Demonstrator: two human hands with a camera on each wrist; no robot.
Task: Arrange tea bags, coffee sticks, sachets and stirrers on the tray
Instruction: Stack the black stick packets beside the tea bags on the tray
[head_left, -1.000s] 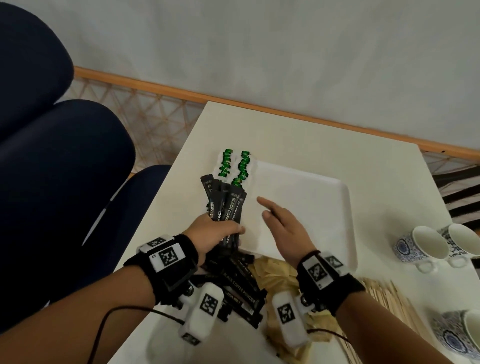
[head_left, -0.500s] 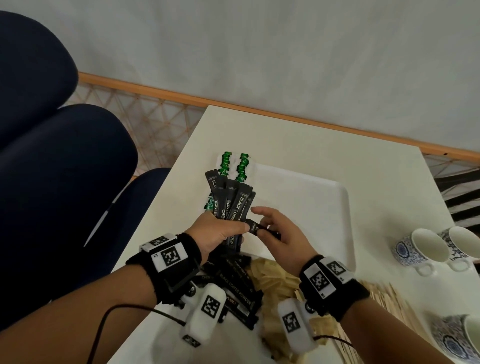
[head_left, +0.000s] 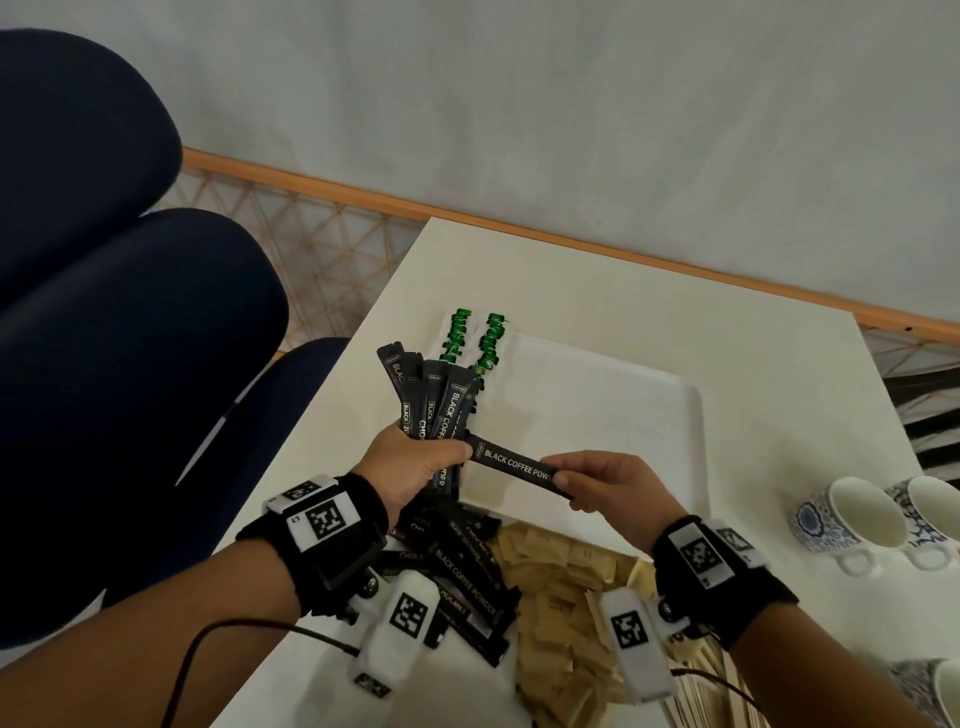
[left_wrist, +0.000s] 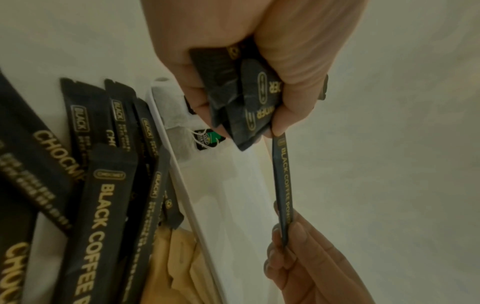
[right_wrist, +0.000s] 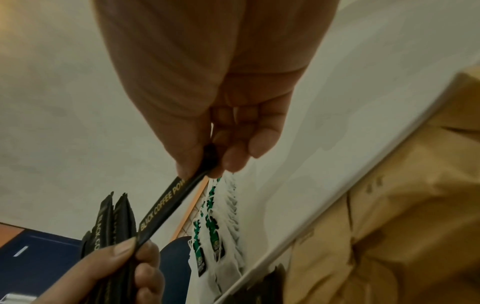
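Head view shows a cream table (head_left: 675, 322) with a white rectangular tray (head_left: 623, 415) lying flat on it, rounded at the corners and bare over most of its middle. Along the tray's far left edge lie two rows of tea bags (head_left: 475, 343), white pouches with green tags, overlapping like tiles. On the table at the tray's near edge sits a loose heap of coffee sticks (head_left: 462, 566): slim black sachets with gold lettering reading BLACK COFFEE POWDER, crossing each other at odd angles. Just to their right is a pile of tan paper sachets (head_left: 566, 582), crumpled and flat, and further right a bundle of pale wooden stirrers (head_left: 727, 696), partly hidden by the right wrist.

The left hand (head_left: 415, 467) is curled round a fanned bunch of sticks (head_left: 431, 400), held upright above the tray's left edge; the left wrist view shows their lower ends sticking out under the fist. The right hand (head_left: 608, 488) pinches one end of a single stick (head_left: 514, 465) between thumb and fingertips, holding it nearly level above the tray, its other end touching the left thumb beside the bunch.

Blue-patterned white cups (head_left: 872, 519) stand at the table's right side, well apart from the tray. A dark blue chair (head_left: 130, 338) stands left of the table.
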